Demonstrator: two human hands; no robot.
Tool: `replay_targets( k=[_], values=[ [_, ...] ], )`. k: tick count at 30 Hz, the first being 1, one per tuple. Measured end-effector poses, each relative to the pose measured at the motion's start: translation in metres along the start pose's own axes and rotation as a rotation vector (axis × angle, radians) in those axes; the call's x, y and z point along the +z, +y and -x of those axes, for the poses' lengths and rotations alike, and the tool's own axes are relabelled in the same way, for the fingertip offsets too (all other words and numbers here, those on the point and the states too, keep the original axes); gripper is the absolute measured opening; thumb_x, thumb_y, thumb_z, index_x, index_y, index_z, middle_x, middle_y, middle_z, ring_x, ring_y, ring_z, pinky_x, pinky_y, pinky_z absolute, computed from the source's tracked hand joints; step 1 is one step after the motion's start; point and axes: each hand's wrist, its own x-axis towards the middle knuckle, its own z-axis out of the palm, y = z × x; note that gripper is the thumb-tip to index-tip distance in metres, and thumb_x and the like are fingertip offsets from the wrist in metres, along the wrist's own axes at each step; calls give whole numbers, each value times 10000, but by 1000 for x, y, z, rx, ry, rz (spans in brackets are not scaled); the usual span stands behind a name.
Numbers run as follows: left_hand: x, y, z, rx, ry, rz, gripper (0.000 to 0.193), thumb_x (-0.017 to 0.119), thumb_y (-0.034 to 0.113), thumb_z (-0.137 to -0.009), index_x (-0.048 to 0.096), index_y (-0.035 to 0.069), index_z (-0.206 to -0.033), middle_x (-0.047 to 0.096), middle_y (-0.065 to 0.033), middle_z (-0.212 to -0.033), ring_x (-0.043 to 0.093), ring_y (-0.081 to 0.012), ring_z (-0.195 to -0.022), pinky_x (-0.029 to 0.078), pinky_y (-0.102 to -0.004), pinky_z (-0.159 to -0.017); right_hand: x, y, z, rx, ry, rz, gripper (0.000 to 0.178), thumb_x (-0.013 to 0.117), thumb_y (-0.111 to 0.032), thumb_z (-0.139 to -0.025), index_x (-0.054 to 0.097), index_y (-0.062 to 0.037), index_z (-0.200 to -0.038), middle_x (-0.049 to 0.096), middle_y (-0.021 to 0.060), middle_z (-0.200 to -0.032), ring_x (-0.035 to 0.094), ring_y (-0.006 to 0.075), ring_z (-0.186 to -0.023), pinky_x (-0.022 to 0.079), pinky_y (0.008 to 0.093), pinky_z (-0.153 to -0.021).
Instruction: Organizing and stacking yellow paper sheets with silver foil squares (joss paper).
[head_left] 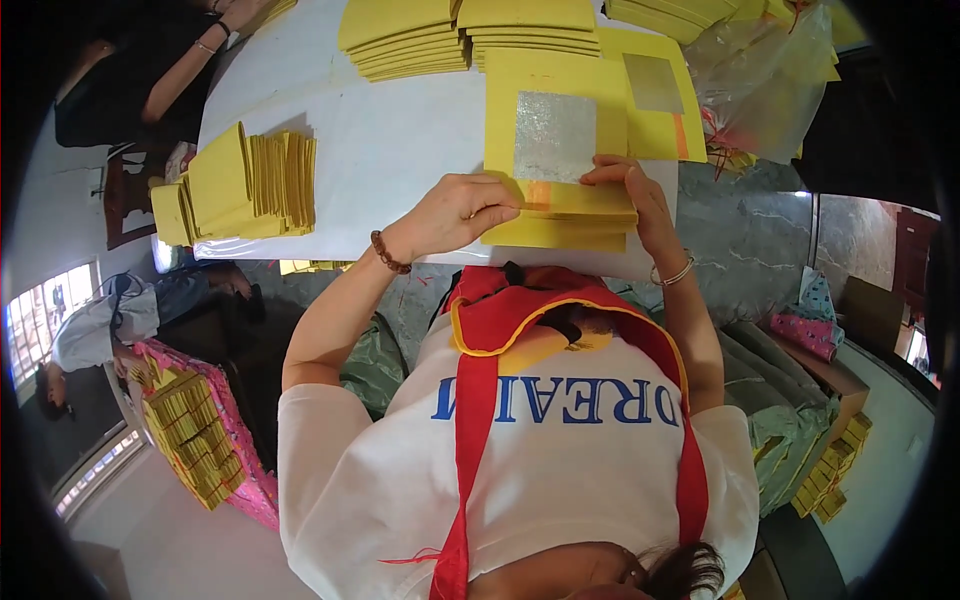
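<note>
A stack of yellow paper sheets (560, 232) lies at the near edge of the white table in front of me. Its top sheet (505, 110) carries a silver foil square (555, 135) and an orange mark, and its near part is folded up toward the foil. My left hand (462, 213) pinches the left side of this fold between thumb and fingers. At the right side, my right hand (645, 200) grips the folded edge, with its fingertips resting by the foil's lower right corner. The underside of the fold is hidden.
Piles of folded yellow paper (405, 40) stand at the far side of the white table (370, 150), and more folded bundles (280, 180) at the left. Another foil sheet (675, 110) and a clear plastic bag (770, 85) lie right. A co-worker's arm (185, 80) shows far left.
</note>
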Motion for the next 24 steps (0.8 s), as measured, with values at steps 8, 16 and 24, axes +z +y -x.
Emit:
replay_targets(
  k=[8, 16, 24],
  values=[
    [-5, -2, -4, -133, -65, 161, 118, 600, 108, -847, 635, -1, -873, 601, -78, -687, 518, -134, -592, 418, -270, -555, 2, 5, 0, -21, 47, -53, 487, 332, -359, -977, 664, -2, -970, 631, 84, -1037, 453, 214, -1164, 333, 331, -992],
    [-3, -5, -4, -255, -56, 277, 140, 581, 112, -840, 637, -12, -871, 593, -31, -653, 499, -77, -582, 412, -242, -538, -4, 10, 2, -32, 4, -33, 416, 333, -297, -966, 630, -14, -1037, 579, 91, -1154, 452, 215, -1174, 331, 330, -997],
    [-3, -16, -2, -399, -15, 496, 174, 581, 149, -873, 641, -14, -872, 549, 33, -663, 451, -37, -611, 383, -207, -543, 1, 11, 7, -54, 24, 82, 281, 612, -52, -818, 590, -21, -1096, 519, 75, -1242, 501, 184, -1125, 361, 288, -960]
  ],
)
